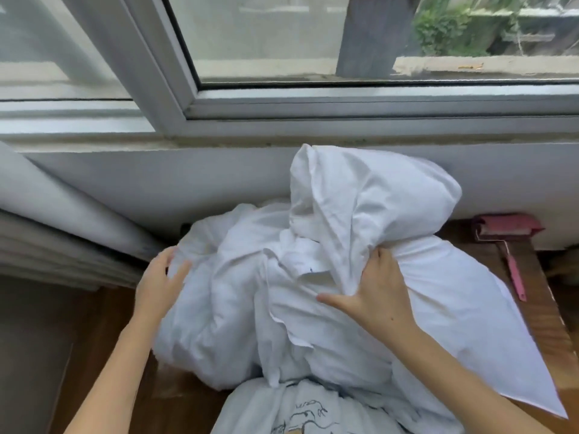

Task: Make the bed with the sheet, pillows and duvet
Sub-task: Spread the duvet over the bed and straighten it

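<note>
A big heap of white bedding (pixel 238 311) lies crumpled on a wooden surface below the window. A white pillow (pixel 376 195) sits on top of the heap, leaning against the wall. A second pillow (pixel 463 314) lies flat at the right under it. My left hand (pixel 159 283) rests with spread fingers against the left side of the heap. My right hand (pixel 376 296) presses on the bedding below the top pillow, its fingers tucked into a fold of white cloth and the thumb stretched left.
A pink lint roller (pixel 510 242) lies on the wooden surface (pixel 545 321) at the right, by the wall. A grey curtain (pixel 47 220) hangs bunched at the left. The window sill (pixel 282 133) runs just above the pillow. My printed shirt (pixel 300 411) fills the bottom middle.
</note>
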Demonstrator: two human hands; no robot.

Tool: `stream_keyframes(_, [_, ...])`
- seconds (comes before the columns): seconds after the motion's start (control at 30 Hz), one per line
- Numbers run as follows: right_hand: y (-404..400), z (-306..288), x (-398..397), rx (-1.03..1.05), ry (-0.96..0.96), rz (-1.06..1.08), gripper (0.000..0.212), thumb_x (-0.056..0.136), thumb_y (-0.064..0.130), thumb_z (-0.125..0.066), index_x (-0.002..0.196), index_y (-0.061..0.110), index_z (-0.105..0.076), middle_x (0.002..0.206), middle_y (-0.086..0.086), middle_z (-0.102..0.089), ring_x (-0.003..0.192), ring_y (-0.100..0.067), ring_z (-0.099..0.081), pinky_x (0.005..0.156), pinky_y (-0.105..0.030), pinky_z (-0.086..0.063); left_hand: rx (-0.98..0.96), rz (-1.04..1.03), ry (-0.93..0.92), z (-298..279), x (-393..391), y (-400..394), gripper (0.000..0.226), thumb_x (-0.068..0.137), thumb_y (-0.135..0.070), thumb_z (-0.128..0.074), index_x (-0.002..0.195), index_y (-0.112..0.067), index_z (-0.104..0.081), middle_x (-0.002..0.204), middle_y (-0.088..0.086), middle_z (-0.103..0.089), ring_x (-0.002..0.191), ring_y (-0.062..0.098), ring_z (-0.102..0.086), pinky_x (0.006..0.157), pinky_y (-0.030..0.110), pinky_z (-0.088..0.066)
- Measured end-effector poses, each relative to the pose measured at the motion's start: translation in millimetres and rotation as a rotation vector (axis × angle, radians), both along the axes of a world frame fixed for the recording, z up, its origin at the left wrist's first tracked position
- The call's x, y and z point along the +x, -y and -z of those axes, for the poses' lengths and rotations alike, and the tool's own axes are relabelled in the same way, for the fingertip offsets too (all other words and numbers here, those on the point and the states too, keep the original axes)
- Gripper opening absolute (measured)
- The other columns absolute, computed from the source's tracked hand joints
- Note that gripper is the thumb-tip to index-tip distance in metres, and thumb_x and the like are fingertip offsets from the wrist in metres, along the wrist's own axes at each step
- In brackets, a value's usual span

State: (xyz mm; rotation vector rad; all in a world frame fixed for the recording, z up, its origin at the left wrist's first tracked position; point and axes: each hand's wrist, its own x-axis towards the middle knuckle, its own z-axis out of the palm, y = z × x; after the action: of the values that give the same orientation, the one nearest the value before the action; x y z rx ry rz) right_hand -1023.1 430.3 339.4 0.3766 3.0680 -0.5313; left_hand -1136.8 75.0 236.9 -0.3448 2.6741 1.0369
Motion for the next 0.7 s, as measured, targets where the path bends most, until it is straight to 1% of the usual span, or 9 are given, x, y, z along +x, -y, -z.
stream_keyframes(0.07, [-1,10,-8,0.064,0.0,0.038,0.116,0.047,0.081,-0.066,0.121,-0.007,-0.049,0.104,-0.018,-0.058,0.098,-0.035,-0.056,0.086,-0.042,-0.049,-0.008,-0.057,0.213,33,11,33,0.079,0.086,-0.058,-0.061,0.15,-0.026,-0.029,0.15,0.004,-0.041,0.132,0.026,-0.042,0.099,0.045,-0.041])
stream_keyframes(0.17, [2,26,-15,0.185,0.01,0.068,0.107,0.05,0.074,-0.073,0.109,-0.013,-0.054,0.089,-0.023,-0.058,0.084,-0.04,-0.058,0.074,-0.044,-0.052,0.021,-0.131,0.439,73,20,63,0.105,0.076,-0.07,-0.063,0.155,-0.026,-0.009,0.159,0.008,-0.025,0.142,0.034,-0.029,0.109,0.054,-0.033])
stream_keyframes(0.23, [2,33,-15,0.202,0.006,0.114,0.1,0.052,0.071,-0.078,0.103,-0.012,-0.055,0.083,-0.023,-0.057,0.077,-0.04,-0.057,0.068,-0.044,-0.051,0.023,-0.134,0.516,90,20,73,0.11,0.075,-0.071,-0.064,0.155,-0.026,-0.002,0.16,0.009,-0.021,0.143,0.036,-0.027,0.111,0.056,-0.032])
stream_keyframes(0.37, [-4,41,-14,0.228,-0.056,0.199,0.1,0.057,0.078,-0.058,0.1,-0.012,-0.052,0.078,-0.024,-0.055,0.071,-0.042,-0.057,0.062,-0.047,-0.052,0.097,-0.111,0.563,111,11,85,0.119,0.07,-0.07,-0.069,0.155,-0.028,0.003,0.161,0.006,-0.017,0.145,0.034,-0.022,0.114,0.055,-0.026])
stream_keyframes(0.43, [-2,43,-20,0.231,0.003,0.232,0.104,0.055,0.075,-0.065,0.104,-0.015,-0.051,0.083,-0.028,-0.057,0.076,-0.045,-0.057,0.065,-0.05,-0.051,0.166,-0.075,0.599,116,-1,87,0.124,0.067,-0.07,-0.072,0.155,-0.027,0.005,0.162,0.004,-0.015,0.146,0.032,-0.02,0.115,0.053,-0.024])
stream_keyframes(0.5, [1,43,-27,0.242,0.095,0.28,0.106,0.053,0.074,-0.073,0.113,-0.01,-0.05,0.091,-0.026,-0.057,0.085,-0.043,-0.056,0.073,-0.049,-0.049,0.244,-0.021,0.605,117,-13,86,0.126,0.064,-0.071,-0.074,0.155,-0.029,0.001,0.161,0.001,-0.018,0.144,0.03,-0.024,0.115,0.052,-0.024])
stream_keyframes(0.6, [8,47,-35,0.215,0.064,0.375,0.108,0.053,0.071,-0.078,0.122,-0.005,-0.047,0.097,-0.023,-0.055,0.09,-0.042,-0.054,0.075,-0.046,-0.048,0.368,0.037,0.584,118,-27,73,0.112,0.066,-0.067,-0.074,0.153,-0.036,-0.01,0.155,-0.003,-0.03,0.138,0.026,-0.035,0.112,0.048,-0.03])
stream_keyframes(0.63, [10,49,-36,0.231,0.056,0.393,0.109,0.053,0.07,-0.078,0.122,-0.007,-0.046,0.098,-0.025,-0.054,0.09,-0.043,-0.054,0.076,-0.046,-0.047,0.413,0.041,0.588,118,-29,64,0.106,0.068,-0.065,-0.075,0.152,-0.037,-0.016,0.151,-0.005,-0.036,0.132,0.023,-0.041,0.109,0.043,-0.035])
stream_keyframes(0.7, [15,56,-38,0.297,0.068,0.402,0.109,0.054,0.073,-0.075,0.118,-0.011,-0.046,0.096,-0.026,-0.053,0.087,-0.042,-0.054,0.075,-0.046,-0.043,0.468,0.062,0.607,114,-26,43,0.09,0.069,-0.064,-0.074,0.145,-0.04,-0.031,0.132,-0.011,-0.051,0.109,0.01,-0.053,0.09,0.03,-0.043])
